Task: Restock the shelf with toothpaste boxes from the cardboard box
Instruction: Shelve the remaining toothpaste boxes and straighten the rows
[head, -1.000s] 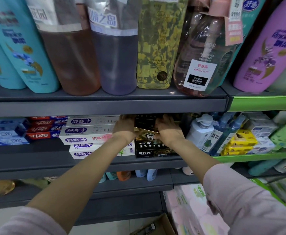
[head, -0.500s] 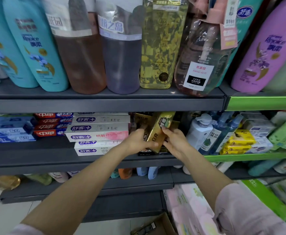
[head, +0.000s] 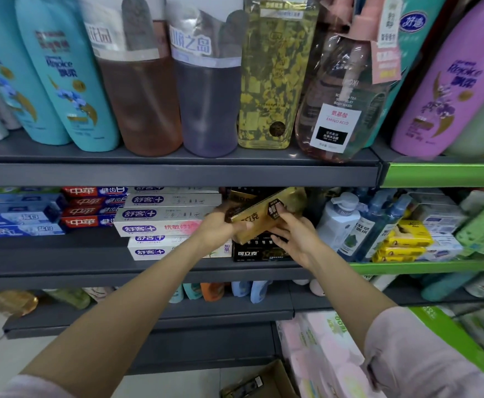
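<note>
Gold cardboard catches the light at centre frame: a gold toothpaste box [head: 266,216] sits tilted, its right end raised toward the underside of the upper shelf [head: 177,173]. My left hand [head: 220,229] grips its lower left end with fingers wrapped round it, and my right hand [head: 295,237] pinches the near edge from below right, so both hands are holding the same box. I read the tilt as deliberate: it has to angle in under that upper shelf lip before lying flat.

Directly beneath it lies a stack of black toothpaste boxes [head: 259,252] on the middle shelf [head: 62,265], and that looks like the landing spot. Room is tight! White toothpaste boxes [head: 166,222] stand just to the left, almost against my left hand, and a white pump bottle [head: 341,222] crowds in from the right. The gap above the black stack is slim, so the box should level out and slide straight back.

Down at the bottom of the frame, the cardboard box [head: 263,382] waits on the floor, with something dark inside that I can't make out.
</note>
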A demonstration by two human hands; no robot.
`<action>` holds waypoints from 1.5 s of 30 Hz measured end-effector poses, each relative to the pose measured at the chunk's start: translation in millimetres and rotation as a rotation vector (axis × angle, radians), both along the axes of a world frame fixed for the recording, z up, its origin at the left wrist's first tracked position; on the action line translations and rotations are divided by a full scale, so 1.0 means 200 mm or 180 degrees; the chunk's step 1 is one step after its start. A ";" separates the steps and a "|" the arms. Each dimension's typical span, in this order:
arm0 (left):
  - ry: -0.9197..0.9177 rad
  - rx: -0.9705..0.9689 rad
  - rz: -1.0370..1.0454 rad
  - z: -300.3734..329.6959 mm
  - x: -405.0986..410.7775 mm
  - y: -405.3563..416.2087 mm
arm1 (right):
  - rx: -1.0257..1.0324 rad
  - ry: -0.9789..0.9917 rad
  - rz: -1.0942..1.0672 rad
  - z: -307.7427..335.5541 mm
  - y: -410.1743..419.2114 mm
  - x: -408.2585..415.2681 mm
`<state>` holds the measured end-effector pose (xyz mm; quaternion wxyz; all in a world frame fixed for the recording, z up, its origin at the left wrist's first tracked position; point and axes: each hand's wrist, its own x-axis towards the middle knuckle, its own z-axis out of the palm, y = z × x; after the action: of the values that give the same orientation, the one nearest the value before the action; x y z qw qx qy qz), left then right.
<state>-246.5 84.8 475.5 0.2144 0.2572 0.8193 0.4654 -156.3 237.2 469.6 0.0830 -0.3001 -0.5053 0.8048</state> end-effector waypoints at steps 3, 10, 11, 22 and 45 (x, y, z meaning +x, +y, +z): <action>-0.0268 0.0216 -0.0021 0.00 -0.02 -0.02 | 0.0026 -0.0114 -0.0080 0.00 0.02 0.01; 0.0354 0.0223 -0.0091 0.03 -0.04 0.00 | -0.1002 0.0295 -0.0187 0.03 0.03 -0.01; 0.0563 0.0153 -0.0145 0.03 -0.04 0.00 | -0.1147 0.0360 -0.0257 0.03 0.03 -0.01; -0.0486 -0.0297 0.0056 0.10 -0.04 0.00 | -0.1590 0.0643 -0.0340 0.03 0.02 0.02; 0.1971 -0.1218 -0.0615 0.04 -0.17 0.17 | 0.2322 -0.1775 -0.0127 -0.06 0.03 -0.06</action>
<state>-280.7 118.6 483.9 0.0436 0.4172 0.8894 0.1817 -168.9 243.9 458.4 0.0595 -0.4660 -0.7528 0.4611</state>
